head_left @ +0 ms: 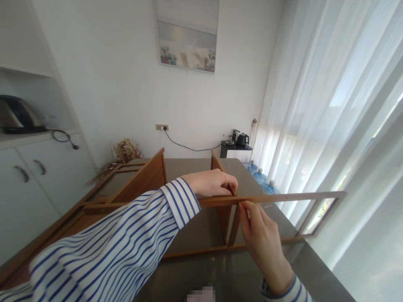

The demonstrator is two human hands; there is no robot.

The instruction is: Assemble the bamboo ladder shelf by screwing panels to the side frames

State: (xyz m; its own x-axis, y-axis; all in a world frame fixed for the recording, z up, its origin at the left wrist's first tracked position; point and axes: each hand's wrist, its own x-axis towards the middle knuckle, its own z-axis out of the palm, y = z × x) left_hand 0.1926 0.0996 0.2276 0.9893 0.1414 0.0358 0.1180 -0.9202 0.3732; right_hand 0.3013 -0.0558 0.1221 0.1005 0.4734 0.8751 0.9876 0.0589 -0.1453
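Note:
A brown wooden frame [283,197] lies on its side across the dark table, with several upright wooden boards joined to it. My left hand [211,183] reaches over the top rail, its fingers curled round the near end of a wooden board [217,160] where it meets the rail. Just below that joint, my right hand [260,230] is closed in a pinch against the rail's near side. Whatever sits between its thumb and fingertips is too small or hidden to make out. Further left, another wooden board [146,178] stands tilted in the frame.
The table [189,277] has its right edge near the white curtain [302,105]. Several blue water bottles [260,176] stand on the floor there. A small stand with a black kettle [242,139] is behind. Dried plants [126,150] lie at the back left, beside white cabinets [40,184].

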